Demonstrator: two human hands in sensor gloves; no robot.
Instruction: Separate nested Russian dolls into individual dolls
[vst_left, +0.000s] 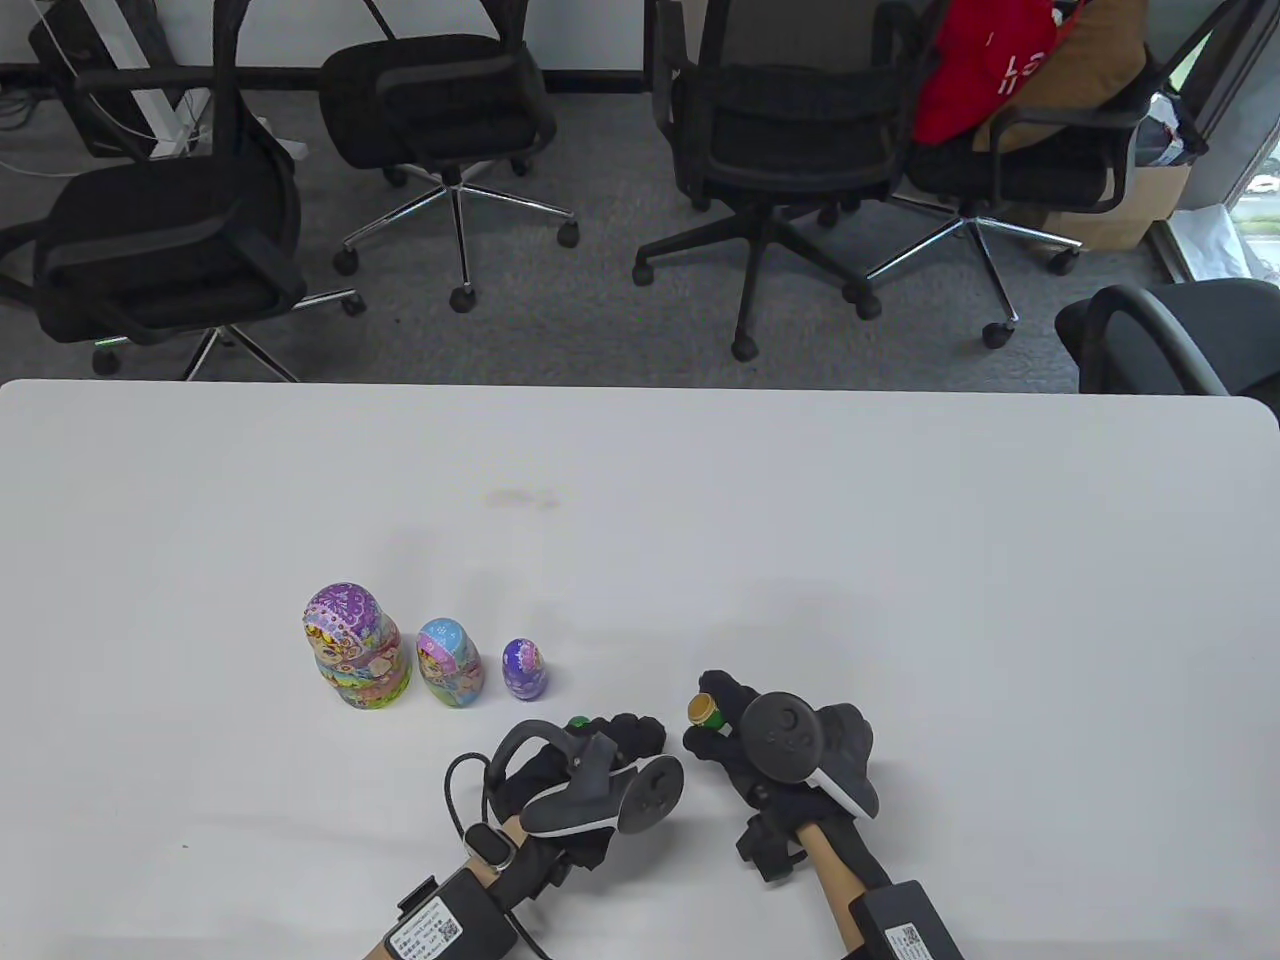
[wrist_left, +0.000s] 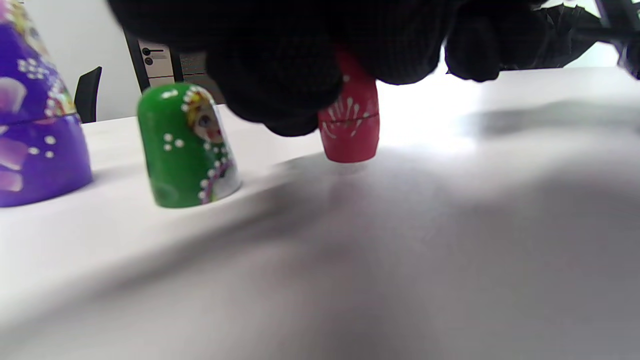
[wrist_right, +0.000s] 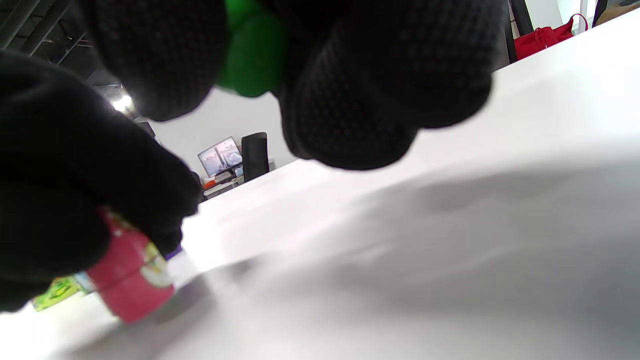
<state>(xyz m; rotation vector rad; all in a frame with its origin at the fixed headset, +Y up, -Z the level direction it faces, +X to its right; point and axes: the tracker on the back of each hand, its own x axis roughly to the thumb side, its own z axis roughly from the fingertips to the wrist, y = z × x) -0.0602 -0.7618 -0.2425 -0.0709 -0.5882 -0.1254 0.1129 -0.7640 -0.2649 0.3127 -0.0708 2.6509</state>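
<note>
Three painted dolls stand in a row: a large one (vst_left: 350, 650), a medium one (vst_left: 450, 665) and a small purple one (vst_left: 524, 670), which also shows in the left wrist view (wrist_left: 35, 135). A green doll piece with a face (wrist_left: 187, 145) stands on the table beside the purple doll; its top shows in the table view (vst_left: 577, 722). My left hand (vst_left: 630, 735) holds a tiny red doll (wrist_left: 350, 125) upright, its base at the table surface. My right hand (vst_left: 705, 735) grips a hollow green doll half (vst_left: 706, 712), lifted off the table; it also shows in the right wrist view (wrist_right: 250, 50).
The white table (vst_left: 900, 560) stretches wide behind and to both sides of the hands. Black office chairs (vst_left: 440, 110) stand on the floor beyond the far edge.
</note>
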